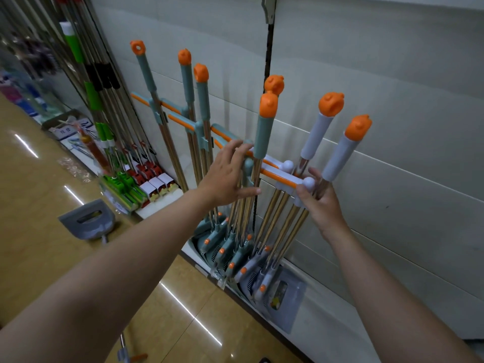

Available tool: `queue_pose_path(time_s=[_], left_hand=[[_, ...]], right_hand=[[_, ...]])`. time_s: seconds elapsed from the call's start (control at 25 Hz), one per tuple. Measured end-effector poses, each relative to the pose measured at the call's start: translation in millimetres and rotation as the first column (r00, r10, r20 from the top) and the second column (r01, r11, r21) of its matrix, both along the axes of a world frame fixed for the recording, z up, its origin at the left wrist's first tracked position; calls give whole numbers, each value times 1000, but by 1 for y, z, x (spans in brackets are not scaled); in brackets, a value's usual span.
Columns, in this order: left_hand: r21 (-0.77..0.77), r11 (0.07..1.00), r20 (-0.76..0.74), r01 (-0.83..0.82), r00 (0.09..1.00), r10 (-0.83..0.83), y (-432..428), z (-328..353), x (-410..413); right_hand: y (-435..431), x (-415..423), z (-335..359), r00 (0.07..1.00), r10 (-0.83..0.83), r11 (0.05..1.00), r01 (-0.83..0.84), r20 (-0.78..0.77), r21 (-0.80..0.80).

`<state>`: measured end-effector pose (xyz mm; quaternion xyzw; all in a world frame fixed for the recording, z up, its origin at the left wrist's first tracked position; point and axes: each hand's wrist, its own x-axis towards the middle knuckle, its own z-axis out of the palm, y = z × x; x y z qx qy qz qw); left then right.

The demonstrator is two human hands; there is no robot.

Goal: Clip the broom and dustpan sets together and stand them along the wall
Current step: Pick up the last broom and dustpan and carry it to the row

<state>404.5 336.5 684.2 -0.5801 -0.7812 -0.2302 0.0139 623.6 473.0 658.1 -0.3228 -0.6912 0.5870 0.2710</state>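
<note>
shiny metal broom poles (264, 221) with matt plastic orange caps (268, 104); glossy polished floor tiles (39, 205); smooth matt wall panels (392, 87).

A grey dustpan (89, 221) lies on the tan floor (39, 258), left of the left hand (227, 174); broom sets (230, 244) stand beneath it.

This is a shop: many identical broom and dustpan sets (264, 134) and packaged mops (123, 182) stand in rows along the wall (366, 74).

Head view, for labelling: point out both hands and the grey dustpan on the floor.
Left hand (227, 176): head view, back of the hand.
Right hand (324, 208): head view, back of the hand, gripping the clip (284, 176).
Grey dustpan (89, 230): head view, panel below its slot.
</note>
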Motion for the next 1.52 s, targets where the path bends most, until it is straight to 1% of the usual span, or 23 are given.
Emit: queue_pose_path(time_s=[0.12,0.2,0.24,0.32,0.4,0.52,0.64,0.76,0.8,0.88,0.96,1.0,1.08,1.24,1.32,1.4,1.48,1.52], left_hand=[[66,998,-24,21,1000,-19,-13,-14,5],[100,995,1,6,1000,-6,-17,-19,9],[107,994,21,-6,1000,4,-19,-20,11],[101,994,70,-30,997,23,-26,-26,17],[79,996,129,-50,991,39,-34,-33,21],[35,994,218,-105,971,95,-51,-43,24],[14,986,262,-169,952,159,-71,-52,25],[-5,971,312,-237,923,227,-99,-60,25],[-8,964,328,-266,910,254,-112,-62,25],[-17,937,347,-349,877,333,-144,-68,23],[-44,894,367,-446,825,430,-183,-76,20],[-60,869,380,-492,793,475,-203,-79,19],[-89,813,403,-575,726,558,-247,-86,17],[-107,664,428,-740,568,703,-344,-104,14],[-138,581,456,-802,469,756,-396,-115,16],[-167,521,499,-837,384,777,-444,-127,18],[-203,469,517,-860,312,797,-490,-142,21],[-230,424,526,-876,254,811,-526,-155,19]], right_hand=[[-16,2,-30,978,-81,996,88,190,-28],[-22,3,-53,941,-78,996,91,329,-24],[-24,4,-63,912,-53,996,79,408,-47],[-26,4,-81,828,48,988,44,558,-149],[-27,3,-89,755,128,972,32,644,-231],[-32,-1,-86,711,169,965,22,683,-262],[-40,-3,-80,682,195,965,-6,704,-261],[-56,-4,-80,647,280,943,-45,710,-331],[-64,-8,-81,645,312,930,-57,697,-364],[-84,-25,-90,659,361,917,-123,660,-379],[-109,-47,-94,659,437,892,-231,612,-388],[-124,-59,-91,645,485,870,-287,591,-401],[-157,-84,-85,604,573,818,-383,554,-429],[-231,-136,-73,505,680,729,-543,532,-416],[-271,-159,-70,462,722,683,-596,515,-423],[-306,-176,-71,428,757,642,-630,494,-437],[-342,-191,-75,376,789,596,-660,487,-457],[-373,-205,-86,336,798,576,-672,500,-466]])
